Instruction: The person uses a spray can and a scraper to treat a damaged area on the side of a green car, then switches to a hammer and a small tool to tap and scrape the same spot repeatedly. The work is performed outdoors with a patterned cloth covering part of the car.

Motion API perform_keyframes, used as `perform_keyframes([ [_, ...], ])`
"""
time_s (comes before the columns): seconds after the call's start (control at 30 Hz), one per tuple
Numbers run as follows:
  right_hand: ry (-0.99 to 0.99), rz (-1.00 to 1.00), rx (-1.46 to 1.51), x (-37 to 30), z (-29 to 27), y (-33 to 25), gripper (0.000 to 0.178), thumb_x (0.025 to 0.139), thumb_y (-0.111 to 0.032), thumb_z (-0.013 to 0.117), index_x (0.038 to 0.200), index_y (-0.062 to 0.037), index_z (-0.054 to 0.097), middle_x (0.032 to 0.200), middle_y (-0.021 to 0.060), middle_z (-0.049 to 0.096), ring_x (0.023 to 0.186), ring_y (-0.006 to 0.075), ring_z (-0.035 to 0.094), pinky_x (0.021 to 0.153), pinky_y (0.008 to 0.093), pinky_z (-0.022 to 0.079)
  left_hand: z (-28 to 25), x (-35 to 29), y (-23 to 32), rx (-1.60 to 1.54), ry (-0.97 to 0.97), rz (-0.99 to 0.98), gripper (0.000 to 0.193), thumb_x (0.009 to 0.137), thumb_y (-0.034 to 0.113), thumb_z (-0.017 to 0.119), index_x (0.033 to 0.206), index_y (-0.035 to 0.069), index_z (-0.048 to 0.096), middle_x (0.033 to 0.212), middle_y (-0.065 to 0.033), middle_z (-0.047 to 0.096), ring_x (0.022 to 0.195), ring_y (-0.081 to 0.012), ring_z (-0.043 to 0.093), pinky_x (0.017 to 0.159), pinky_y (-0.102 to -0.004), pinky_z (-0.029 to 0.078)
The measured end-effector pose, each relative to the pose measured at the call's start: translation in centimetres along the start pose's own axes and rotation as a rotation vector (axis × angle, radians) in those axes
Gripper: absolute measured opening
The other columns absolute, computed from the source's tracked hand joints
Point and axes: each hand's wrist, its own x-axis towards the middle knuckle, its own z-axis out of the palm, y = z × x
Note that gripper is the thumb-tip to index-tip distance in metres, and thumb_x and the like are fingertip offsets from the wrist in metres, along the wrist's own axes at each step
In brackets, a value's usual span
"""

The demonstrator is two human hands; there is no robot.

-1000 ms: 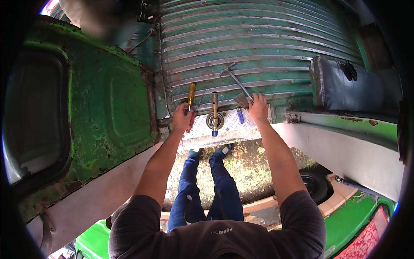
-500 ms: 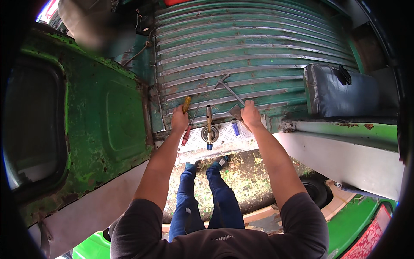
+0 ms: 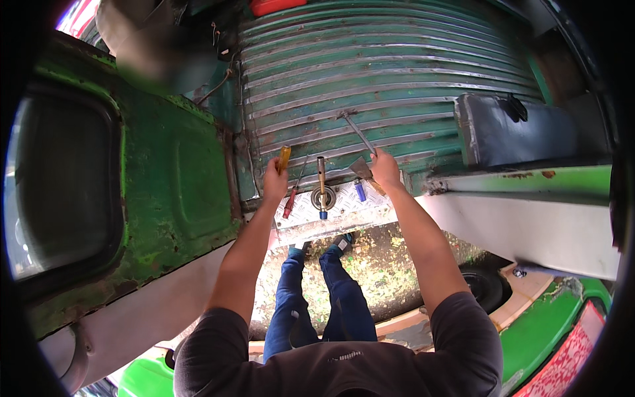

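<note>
My left hand (image 3: 275, 180) is closed around the yellow handle of a tool, probably a screwdriver (image 3: 284, 159); its other end is hidden. My right hand (image 3: 385, 170) grips the end of a slim metal hammer (image 3: 360, 134), whose head points away over the ribbed floor. Beside the right hand lies a scraper (image 3: 361, 168) with a wide flat blade and wooden handle. A red-handled screwdriver (image 3: 290, 204) rests near my left wrist. Between my hands is a brass-coloured gas torch (image 3: 322, 180) with a blue knob. To its right lies a blue lighter (image 3: 360, 190).
The green ribbed metal floor (image 3: 397, 73) of a vehicle stretches ahead, edged by a silvery tread-plate sill (image 3: 305, 226). A rusty green door (image 3: 178, 178) hangs at left. A grey padded block (image 3: 516, 132) stands at right. A red object (image 3: 278, 6) lies at the far edge.
The hammer has turned in my right hand, so its head now appears narrower and slightly farther away. My left hand keeps its hold. The whole view has shifted a little.
</note>
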Motion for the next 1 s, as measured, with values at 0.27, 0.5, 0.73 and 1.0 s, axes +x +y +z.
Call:
perform_keyframes([
  [0.27,0.360,0.114,0.482,-10.2,-4.4,1.8,0.024,0.092,-0.023,0.059,0.097,0.0005,0.063,0.078,0.0140,0.062,0.069,0.0274,0.059,0.063,0.0388,0.045,-5.4,-5.1,5.7,-0.533,0.073,0.211,0.034,0.083,-0.011,0.046,0.114,0.001,0.047,0.103,-0.0083,0.055,0.098,-0.0165,0.055,0.093,-0.0289,0.041],
  [0.5,0.335,0.283,1.043,-27.5,-11.0,-1.0,0.024,0.096,-0.025,0.055,0.095,-0.0030,0.063,0.060,-0.0056,0.040,0.053,0.0050,0.035,0.049,0.0232,0.029,-10.9,-13.6,17.8,-0.907,-0.010,0.355,0.031,0.082,-0.014,0.041,0.106,0.004,0.048,0.094,-0.0053,0.052,0.088,-0.0153,0.053,0.090,-0.0352,0.046],
  [0.73,0.507,0.452,1.091,-45.8,-10.6,-2.9,0.025,0.096,-0.026,0.056,0.096,-0.0013,0.062,0.064,-0.0030,0.048,0.058,0.0053,0.042,0.053,0.0242,0.035,-8.6,-22.0,21.8,-0.864,-0.494,0.468,0.030,0.080,-0.016,0.040,0.101,0.004,0.047,0.095,-0.0074,0.052,0.091,-0.0177,0.053,0.092,-0.0359,0.046],
  [1.0,0.911,0.636,1.153,-61.9,-7.9,-7.1,0.025,0.096,-0.025,0.055,0.091,-0.0012,0.060,0.062,-0.0033,0.047,0.055,0.0058,0.039,0.051,0.0248,0.033,-2.2,-33.8,23.4,-0.831,-1.002,0.460,0.028,0.080,-0.016,0.042,0.100,0.003,0.048,0.093,-0.0066,0.053,0.091,-0.0162,0.055,0.091,-0.0330,0.047],
])
